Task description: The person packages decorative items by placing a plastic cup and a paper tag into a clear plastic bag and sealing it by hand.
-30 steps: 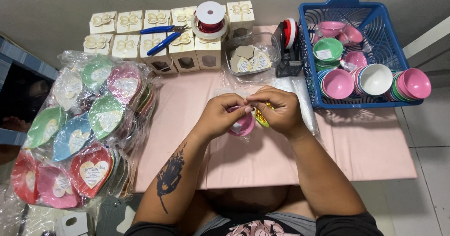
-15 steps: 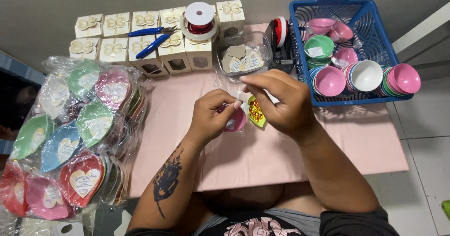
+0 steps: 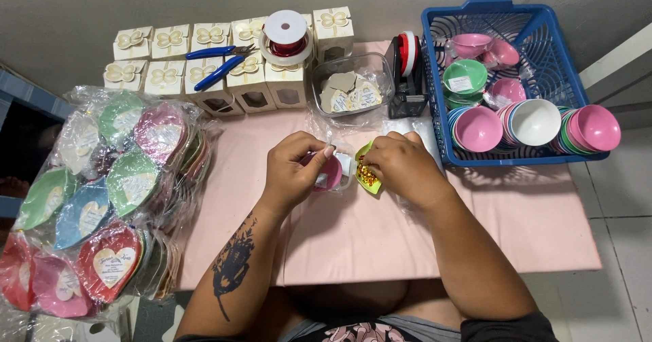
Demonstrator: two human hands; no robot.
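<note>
Head view, only camera. Left hand (image 3: pixel 295 169) was pinched shut on a small pink dish (image 3: pixel 329 173) in clear wrap, fingers curled over its top edge. Right hand (image 3: pixel 402 165) was closed on a yellow-green dish (image 3: pixel 367 173) holding gold-foil pieces; thumb and fingers gripped its right side. Both dishes sat just above the pink tabletop (image 3: pixel 380 233) at centre, nearly touching each other. Green dish was tilted, long axis running up-down in frame, open face toward the left hand. Pink dish orientation: cannot tell, mostly hidden by fingers.

Packaging, by place:
- Back left: two rows of cream gift boxes (image 3: pixel 171 42) with butterfly-shaped toppers; front ones had an oval window. Blue-handled pliers (image 3: pixel 216 62) lay across them, a red ribbon spool (image 3: pixel 285 38) stood on the right end.
- Back centre: clear tub (image 3: pixel 380 70) with heart-shaped beige tags (image 3: pixel 350 92).
- Beside it: a black tape dispenser (image 3: pixel 405 77) with a red and white roll.
- Right: blue plastic basket (image 3: pixel 543 26) with stacked pink, green and white bowls (image 3: pixel 536 121); one green bowl carried a white label.
- Left edge: pile of wrapped heart dishes (image 3: pixel 109 199) in green, pink, blue, red, each with a heart-shaped cream label on top.
</note>
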